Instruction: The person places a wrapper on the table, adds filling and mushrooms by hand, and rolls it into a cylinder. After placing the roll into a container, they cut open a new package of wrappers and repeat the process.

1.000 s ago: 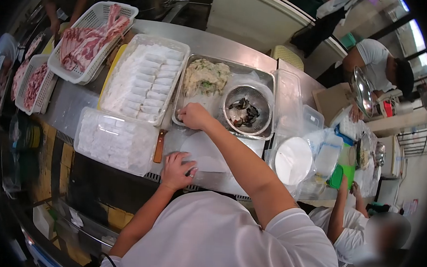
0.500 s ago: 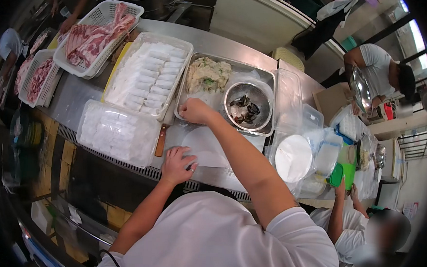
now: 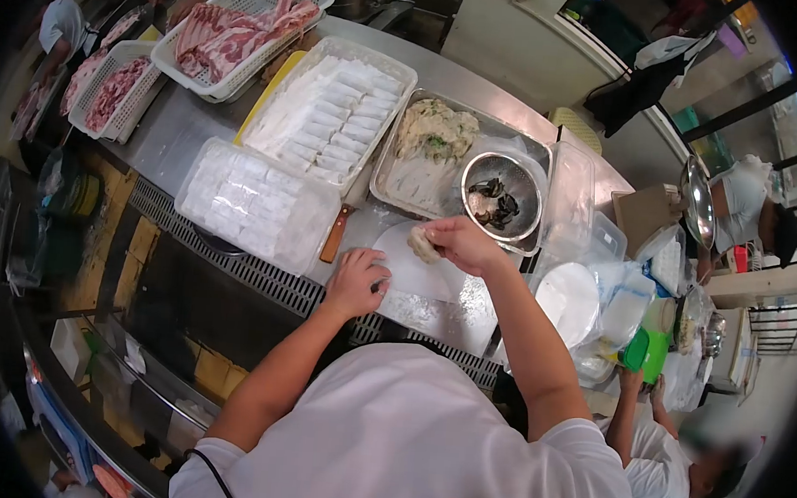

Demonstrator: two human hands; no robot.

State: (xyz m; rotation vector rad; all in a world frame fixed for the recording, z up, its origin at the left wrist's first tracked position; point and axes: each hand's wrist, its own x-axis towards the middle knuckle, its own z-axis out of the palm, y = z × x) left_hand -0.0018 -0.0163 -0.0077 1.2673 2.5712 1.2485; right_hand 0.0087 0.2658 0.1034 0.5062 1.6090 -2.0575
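My right hand (image 3: 461,244) pinches a lump of pale filling (image 3: 425,245) above a thin round white wrapper (image 3: 406,275) on the steel table. My left hand (image 3: 356,283) rests with fingers spread at the wrapper's left edge. Behind them, a metal tray (image 3: 384,171) holds a mound of the same filling with green bits (image 3: 436,129) and a steel bowl (image 3: 530,177) with dark pieces inside. A knife with a brown wooden handle (image 3: 334,236) lies left of the wrapper. White rolls (image 3: 341,113) fill a plastic container at the back.
A lidded container (image 3: 255,204) of white rolls sits at the left. Raw meat lies in white baskets (image 3: 230,88) beyond it. On the right are a stack of round white sheets (image 3: 567,303) and plastic bags. Other people stand at the right and far left.
My right hand has moved from the tray's near corner to above the wrapper, with filling now visible in its fingers. The camera view has shifted, while my left hand stays beside the wrapper.
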